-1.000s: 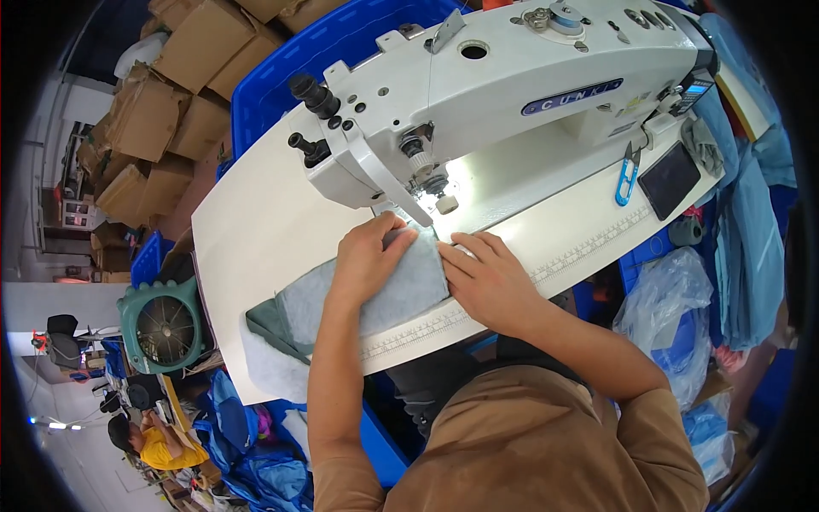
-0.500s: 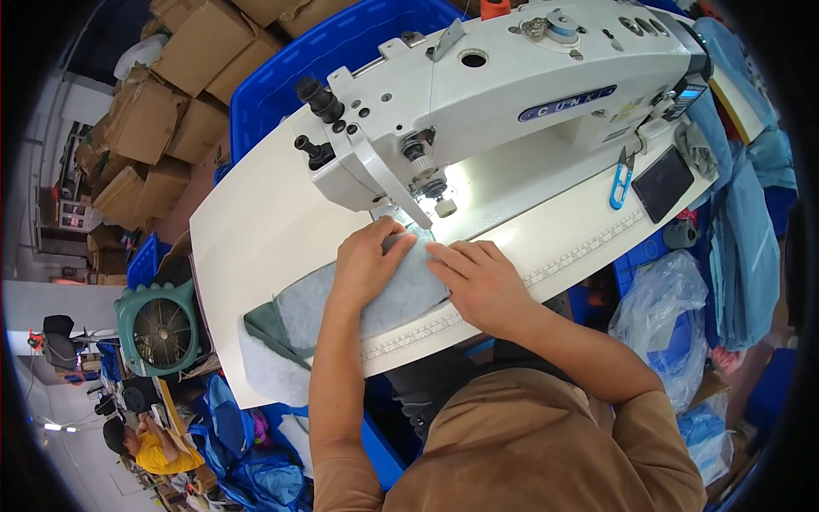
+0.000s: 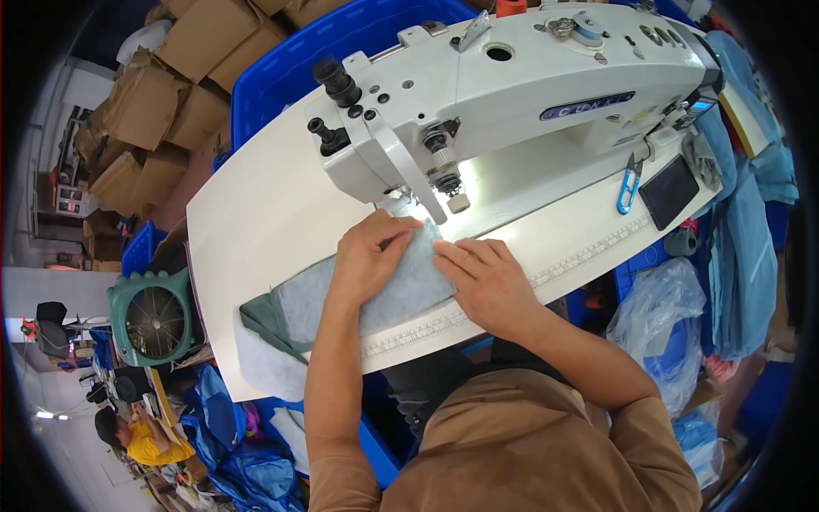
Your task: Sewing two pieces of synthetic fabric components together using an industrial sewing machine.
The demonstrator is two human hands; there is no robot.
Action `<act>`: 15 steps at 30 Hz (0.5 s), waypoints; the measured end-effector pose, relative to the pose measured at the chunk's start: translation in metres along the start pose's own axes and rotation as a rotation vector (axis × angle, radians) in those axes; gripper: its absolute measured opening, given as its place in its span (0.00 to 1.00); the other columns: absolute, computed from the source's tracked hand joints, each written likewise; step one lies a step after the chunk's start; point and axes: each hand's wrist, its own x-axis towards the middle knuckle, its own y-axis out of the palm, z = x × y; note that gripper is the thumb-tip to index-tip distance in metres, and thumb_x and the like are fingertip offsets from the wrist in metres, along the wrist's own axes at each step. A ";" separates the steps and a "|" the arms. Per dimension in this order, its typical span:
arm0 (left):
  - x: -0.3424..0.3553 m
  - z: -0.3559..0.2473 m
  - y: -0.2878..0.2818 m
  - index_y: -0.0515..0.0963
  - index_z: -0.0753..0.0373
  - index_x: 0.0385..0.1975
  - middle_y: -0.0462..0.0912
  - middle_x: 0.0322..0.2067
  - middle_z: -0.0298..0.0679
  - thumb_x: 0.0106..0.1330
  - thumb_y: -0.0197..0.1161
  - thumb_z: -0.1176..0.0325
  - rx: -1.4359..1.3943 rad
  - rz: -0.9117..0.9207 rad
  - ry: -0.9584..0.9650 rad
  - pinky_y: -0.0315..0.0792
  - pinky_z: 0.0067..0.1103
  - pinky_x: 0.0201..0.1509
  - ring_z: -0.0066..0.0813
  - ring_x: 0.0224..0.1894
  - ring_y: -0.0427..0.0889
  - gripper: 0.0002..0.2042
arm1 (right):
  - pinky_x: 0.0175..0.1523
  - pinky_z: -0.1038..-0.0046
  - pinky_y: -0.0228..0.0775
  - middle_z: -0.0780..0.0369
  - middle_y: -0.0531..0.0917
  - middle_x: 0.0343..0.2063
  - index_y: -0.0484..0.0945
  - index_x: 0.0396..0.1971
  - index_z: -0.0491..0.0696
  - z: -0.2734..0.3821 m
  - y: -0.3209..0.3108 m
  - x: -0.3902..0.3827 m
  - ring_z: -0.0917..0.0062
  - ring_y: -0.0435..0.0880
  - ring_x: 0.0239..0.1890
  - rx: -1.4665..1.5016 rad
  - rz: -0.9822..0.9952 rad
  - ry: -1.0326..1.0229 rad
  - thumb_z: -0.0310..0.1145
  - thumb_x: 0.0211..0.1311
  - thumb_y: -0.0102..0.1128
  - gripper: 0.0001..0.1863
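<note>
A grey-blue padded fabric piece (image 3: 409,286) lies on the white sewing table, its far end at the needle area of a white sewing machine (image 3: 512,102). My left hand (image 3: 368,260) rests on its far left part, thumb and forefinger closed together at the cloth near the presser foot; the fingertips partly hide what they pinch. My right hand (image 3: 488,277) lies along the right edge, fingers stretched out and pressing lightly on the cloth. Dark green fabric (image 3: 266,320) shows folded at the near left end, over white wadding (image 3: 260,367). The needle itself is hard to make out.
Blue thread snips (image 3: 630,186) and a dark phone (image 3: 670,193) lie at the table's right. A ruler strip (image 3: 589,252) runs along the front edge. A green fan (image 3: 153,320) stands left, with cardboard boxes (image 3: 145,102) behind. A person in yellow (image 3: 153,439) is lower left.
The view has shifted slightly, moving the machine rightward in the picture. My left thumb and forefinger have drawn together. My right hand keeps its place on the fabric edge.
</note>
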 end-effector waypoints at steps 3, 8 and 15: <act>0.001 0.005 -0.001 0.94 0.50 0.49 0.84 0.32 0.35 0.69 0.72 0.73 0.026 0.021 0.025 0.76 0.28 0.38 0.32 0.32 0.82 0.12 | 0.68 0.61 0.71 0.60 0.84 0.64 0.83 0.57 0.42 0.000 0.000 0.000 0.67 0.81 0.62 0.000 0.008 0.005 0.26 0.60 0.64 0.23; 0.000 0.003 -0.001 0.95 0.48 0.48 0.82 0.31 0.34 0.69 0.73 0.73 0.081 0.025 0.028 0.75 0.27 0.37 0.30 0.31 0.82 0.12 | 0.68 0.61 0.71 0.60 0.84 0.64 0.83 0.57 0.41 0.000 -0.001 0.001 0.67 0.81 0.62 0.006 0.016 0.009 0.26 0.59 0.64 0.23; 0.000 -0.004 0.001 0.94 0.48 0.49 0.82 0.31 0.34 0.70 0.72 0.71 0.129 0.015 0.024 0.75 0.28 0.37 0.30 0.31 0.82 0.12 | 0.68 0.60 0.71 0.60 0.83 0.64 0.83 0.57 0.41 0.000 -0.001 0.000 0.67 0.81 0.62 0.009 0.015 0.010 0.26 0.58 0.65 0.24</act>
